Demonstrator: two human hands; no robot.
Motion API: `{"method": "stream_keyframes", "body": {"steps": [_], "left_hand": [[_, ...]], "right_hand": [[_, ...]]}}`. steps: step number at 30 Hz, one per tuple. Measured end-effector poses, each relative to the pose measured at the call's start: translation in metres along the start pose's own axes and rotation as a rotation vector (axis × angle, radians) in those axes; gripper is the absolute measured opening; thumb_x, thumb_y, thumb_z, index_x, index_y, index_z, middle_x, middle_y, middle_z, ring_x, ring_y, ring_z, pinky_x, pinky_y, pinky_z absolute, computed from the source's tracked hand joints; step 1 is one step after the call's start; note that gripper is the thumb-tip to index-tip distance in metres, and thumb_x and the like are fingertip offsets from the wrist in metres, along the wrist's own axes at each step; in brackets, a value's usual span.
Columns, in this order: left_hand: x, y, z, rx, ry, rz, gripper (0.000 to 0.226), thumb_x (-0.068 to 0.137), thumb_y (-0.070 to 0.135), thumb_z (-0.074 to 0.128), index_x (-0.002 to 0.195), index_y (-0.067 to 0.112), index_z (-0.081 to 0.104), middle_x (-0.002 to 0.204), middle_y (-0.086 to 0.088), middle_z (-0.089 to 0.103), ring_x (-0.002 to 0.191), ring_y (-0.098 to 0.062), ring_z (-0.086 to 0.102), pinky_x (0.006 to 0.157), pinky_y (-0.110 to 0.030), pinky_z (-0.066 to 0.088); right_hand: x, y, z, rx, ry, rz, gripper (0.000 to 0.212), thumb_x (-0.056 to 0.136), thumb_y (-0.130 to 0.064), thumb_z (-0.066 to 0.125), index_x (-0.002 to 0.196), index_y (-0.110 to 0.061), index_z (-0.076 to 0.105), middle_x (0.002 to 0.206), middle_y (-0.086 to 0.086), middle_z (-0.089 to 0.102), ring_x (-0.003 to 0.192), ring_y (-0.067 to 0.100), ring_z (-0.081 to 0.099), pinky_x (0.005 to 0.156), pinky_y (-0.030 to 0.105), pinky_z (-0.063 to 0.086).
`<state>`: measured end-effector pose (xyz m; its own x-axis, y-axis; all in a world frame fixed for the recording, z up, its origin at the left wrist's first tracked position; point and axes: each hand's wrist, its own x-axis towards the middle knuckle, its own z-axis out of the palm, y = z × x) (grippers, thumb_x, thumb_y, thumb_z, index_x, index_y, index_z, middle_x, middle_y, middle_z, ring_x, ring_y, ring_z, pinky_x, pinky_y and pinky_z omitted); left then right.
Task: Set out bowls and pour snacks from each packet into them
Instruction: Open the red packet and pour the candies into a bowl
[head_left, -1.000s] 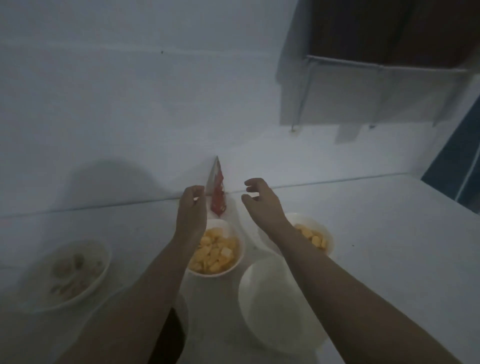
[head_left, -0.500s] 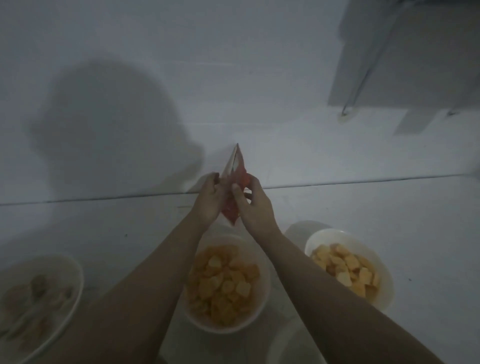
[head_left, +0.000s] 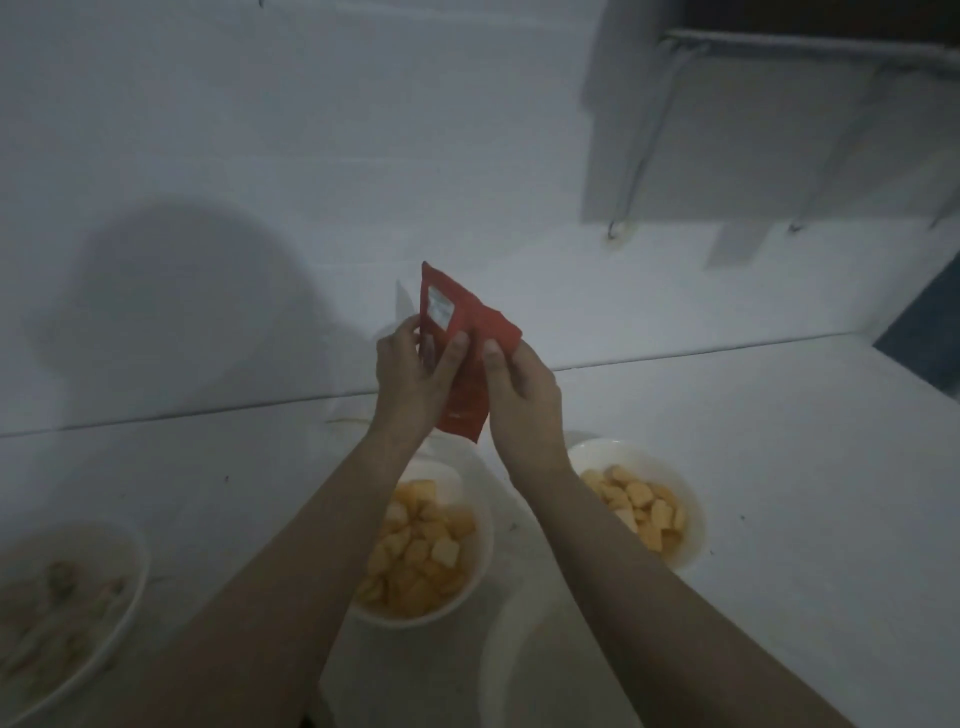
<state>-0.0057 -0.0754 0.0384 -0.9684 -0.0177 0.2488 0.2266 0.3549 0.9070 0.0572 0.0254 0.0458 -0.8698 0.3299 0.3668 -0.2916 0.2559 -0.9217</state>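
A red snack packet (head_left: 462, 338) with a white label is held upright above the counter, its back facing me. My left hand (head_left: 410, 379) pinches its left side and my right hand (head_left: 524, 400) pinches its right side. Below the hands a white bowl (head_left: 480, 561) holds several yellow snack pieces. A second white bowl (head_left: 693, 499) with the same yellow pieces sits to the right. At the left edge a third bowl (head_left: 130, 577) holds paler, blurred snacks. An empty white bowl (head_left: 498, 654) shows partly between my forearms at the bottom.
The white counter (head_left: 779, 415) meets a white wall (head_left: 311, 130) just behind the packet. A metal rack (head_left: 779, 47) hangs on the wall at the upper right. A dark opening (head_left: 924, 332) lies at the right edge.
My hands closed on the red packet, lifted it off the counter and turned it so its flat back faces me. The view shifted lower over the bowls.
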Motion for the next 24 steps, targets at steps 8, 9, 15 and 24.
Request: {"method": "stream_keyframes", "body": {"steps": [8, 9, 15, 24], "left_hand": [[-0.09, 0.077, 0.038, -0.237, -0.127, 0.121, 0.057, 0.084, 0.048, 0.059, 0.125, 0.015, 0.039, 0.107, 0.016, 0.048, 0.087, 0.018, 0.052, 0.069, 0.003, 0.042], [-0.103, 0.084, 0.048, -0.272, -0.159, 0.118, 0.054, 0.086, 0.041, 0.061, 0.127, 0.015, 0.036, 0.109, 0.015, 0.049, 0.087, 0.018, 0.054, 0.068, 0.001, 0.043], [-0.168, 0.127, 0.11, -0.359, -0.351, 0.048, 0.06, 0.079, 0.046, 0.069, 0.123, 0.019, 0.039, 0.109, 0.017, 0.057, 0.094, 0.001, 0.06, 0.076, -0.014, 0.05], [-0.254, 0.159, 0.207, -0.215, -0.508, 0.029, 0.05, 0.073, 0.057, 0.07, 0.107, 0.027, 0.052, 0.103, 0.012, 0.06, 0.095, -0.004, 0.059, 0.077, -0.019, 0.049]], "right_hand": [[-0.055, -0.053, -0.1, 0.061, 0.117, -0.013, 0.016, 0.102, -0.033, 0.048, 0.105, -0.034, 0.064, 0.099, -0.008, 0.072, 0.094, 0.01, 0.068, 0.087, 0.034, 0.058], [-0.063, -0.056, -0.118, 0.047, 0.139, -0.013, 0.018, 0.102, -0.034, 0.047, 0.108, -0.033, 0.064, 0.101, -0.009, 0.072, 0.096, 0.009, 0.067, 0.089, 0.035, 0.057], [-0.106, -0.067, -0.215, -0.013, 0.321, -0.021, 0.016, 0.101, -0.037, 0.047, 0.103, -0.043, 0.062, 0.099, -0.022, 0.07, 0.098, 0.003, 0.066, 0.085, 0.024, 0.055], [-0.168, -0.045, -0.333, -0.026, 0.472, 0.102, 0.023, 0.102, -0.028, 0.048, 0.094, -0.043, 0.064, 0.094, -0.026, 0.07, 0.094, 0.0, 0.066, 0.079, 0.019, 0.053]]}}
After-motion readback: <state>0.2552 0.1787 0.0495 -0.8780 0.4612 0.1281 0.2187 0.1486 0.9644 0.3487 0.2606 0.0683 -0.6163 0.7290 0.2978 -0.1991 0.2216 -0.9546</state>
